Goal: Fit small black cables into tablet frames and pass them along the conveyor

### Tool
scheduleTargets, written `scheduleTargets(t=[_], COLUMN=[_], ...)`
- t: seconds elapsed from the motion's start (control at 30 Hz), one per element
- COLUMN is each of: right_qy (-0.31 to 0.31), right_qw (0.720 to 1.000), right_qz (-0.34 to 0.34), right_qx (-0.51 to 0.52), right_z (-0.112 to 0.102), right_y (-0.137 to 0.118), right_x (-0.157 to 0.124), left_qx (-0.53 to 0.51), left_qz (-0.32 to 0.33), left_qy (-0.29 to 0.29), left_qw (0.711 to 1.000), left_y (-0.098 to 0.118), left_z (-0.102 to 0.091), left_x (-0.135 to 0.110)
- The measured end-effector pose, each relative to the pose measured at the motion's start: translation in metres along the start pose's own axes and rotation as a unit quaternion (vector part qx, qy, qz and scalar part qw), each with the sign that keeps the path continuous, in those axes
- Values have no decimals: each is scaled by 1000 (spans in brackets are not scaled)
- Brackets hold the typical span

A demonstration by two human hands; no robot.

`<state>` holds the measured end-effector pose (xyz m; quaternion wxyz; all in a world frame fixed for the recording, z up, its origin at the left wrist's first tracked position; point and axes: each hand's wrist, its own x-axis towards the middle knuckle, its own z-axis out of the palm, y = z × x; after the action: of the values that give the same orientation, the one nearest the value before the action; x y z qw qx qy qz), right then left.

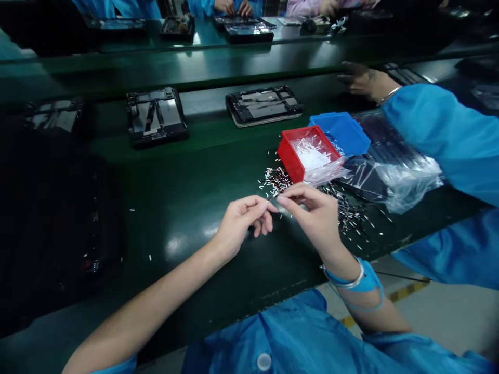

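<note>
My left hand (244, 221) and my right hand (314, 210) meet above the dark green belt (175, 197), fingertips pinched together on one thin small strip (273, 196) between them. Just beyond my fingers lies a scatter of several tiny white and dark strips (278, 179) on the belt. Behind the scatter stands a red bin (307, 151) lined with a clear bag and holding white pieces. A blue bin (343, 132) sits right behind the red one.
Two open black device shells (156, 117) (263, 105) lie farther up the belt. A co-worker's blue sleeve (444, 135) and hand (360, 80) reach in from the right over crumpled clear plastic (397, 176). Other people's hands work at the far bench.
</note>
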<state>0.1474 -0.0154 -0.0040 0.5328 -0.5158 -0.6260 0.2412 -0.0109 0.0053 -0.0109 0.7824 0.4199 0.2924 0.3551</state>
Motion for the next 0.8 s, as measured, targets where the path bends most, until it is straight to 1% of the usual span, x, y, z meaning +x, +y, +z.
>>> scheduleTargets(t=[0.03,0.1,0.17,0.2,0.33,0.5,0.63,0.8], right_qy=[28,56,47,38,12,1,-16,-23], right_qw=[997,975,952,946,935,903,891,892], right_qz=[-40,-133,-202,-218,-234,-263,-269,-262], right_qx=[-67,-171,-224,-238,-268,-340,-366,-369], right_z=[0,0,1,1,1,1,3,2], right_y=[-3,-7,-10,-11,-12,-11,-11,-10], right_x=[-4,-9,-12,-12,-11,-11,-9,-7], left_qx=[23,66,104,121,174,231,250,229], left_qz=[15,27,37,43,70,83,64,36], left_qy=[18,30,29,31,26,21,29,35], left_qw=[999,997,994,991,982,969,966,972], left_y=[0,0,-1,-1,0,2,2,1], left_z=[0,0,1,2,6,7,6,3], left_x=[0,0,-1,-2,-4,-6,-6,-3])
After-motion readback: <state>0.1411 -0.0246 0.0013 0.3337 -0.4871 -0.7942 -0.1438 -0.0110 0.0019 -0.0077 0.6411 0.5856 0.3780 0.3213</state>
